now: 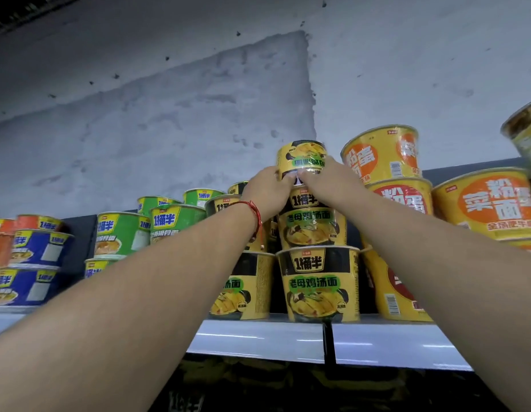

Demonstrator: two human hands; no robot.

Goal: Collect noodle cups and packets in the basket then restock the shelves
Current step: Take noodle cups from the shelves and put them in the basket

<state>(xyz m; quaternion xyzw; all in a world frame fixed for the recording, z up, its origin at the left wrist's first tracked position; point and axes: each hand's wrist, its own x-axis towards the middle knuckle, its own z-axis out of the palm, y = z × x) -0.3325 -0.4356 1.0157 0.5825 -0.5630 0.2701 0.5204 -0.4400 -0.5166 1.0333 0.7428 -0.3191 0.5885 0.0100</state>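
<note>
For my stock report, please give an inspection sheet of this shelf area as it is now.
Surface: shelf, grey edge strip.
Job's things: top cup, upside down, on a stack of yellow-black cups.
Clutter: green cups, blue cups, orange cups alongside.
Grippers: left hand and right hand both grip the top cup.
Cables: nothing seen.
Surroundings: rough grey wall; no basket in view.

Top yellow cup [301, 162], held at 12 o'clock of the stack: paper tub under glossy shrink film, glare on the wrap. Yellow-black cups [320, 283] below it: same shiny film, crinkled. Shelf edge [258, 340], 6 o'clock: smooth, glossy strip with light streaks. Wall [169, 114] above: rough, matt, pitted plaster. Red bracelet [255, 214] on left wrist: thin cord.
</note>
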